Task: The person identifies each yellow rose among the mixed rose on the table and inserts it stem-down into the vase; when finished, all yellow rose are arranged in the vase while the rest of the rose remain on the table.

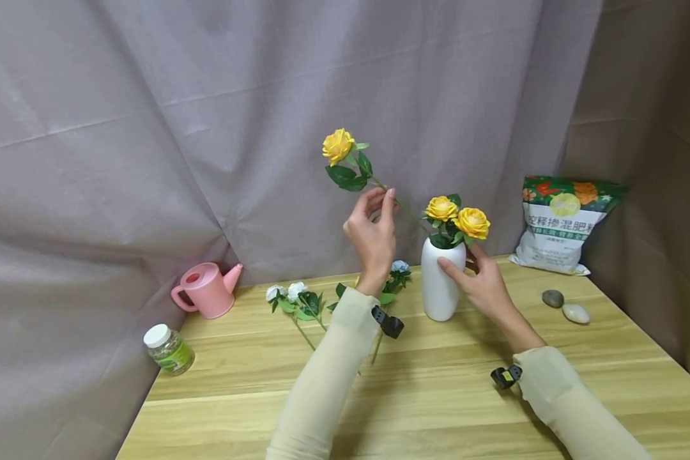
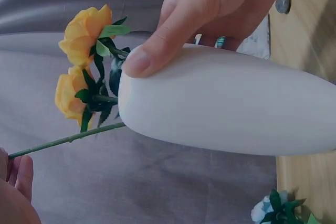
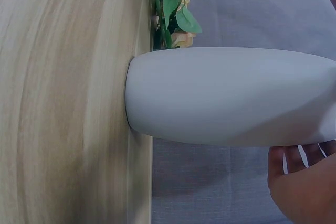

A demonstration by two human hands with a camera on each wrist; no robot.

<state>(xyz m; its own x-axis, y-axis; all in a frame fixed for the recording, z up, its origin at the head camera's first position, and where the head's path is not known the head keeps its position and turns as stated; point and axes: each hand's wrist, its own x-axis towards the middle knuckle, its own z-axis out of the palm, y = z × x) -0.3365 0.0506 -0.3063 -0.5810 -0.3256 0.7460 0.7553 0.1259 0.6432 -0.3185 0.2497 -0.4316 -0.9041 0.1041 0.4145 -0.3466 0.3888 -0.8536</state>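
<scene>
A white vase stands upright on the wooden table, two yellow roses in its mouth. My right hand grips the vase near its top, the thumb on the front and the fingers round the far side, as the left wrist view shows. To the left of the vase, my left hand pinches the stem of a third yellow rose. That rose leans left with its bloom high, and its stem slants down to the vase's rim, where its lower end is hidden.
White flowers and a blue flower lie on the table, partly behind the left arm. A pink watering can and a lidded jar stand left. At right are a fertilizer bag and two stones.
</scene>
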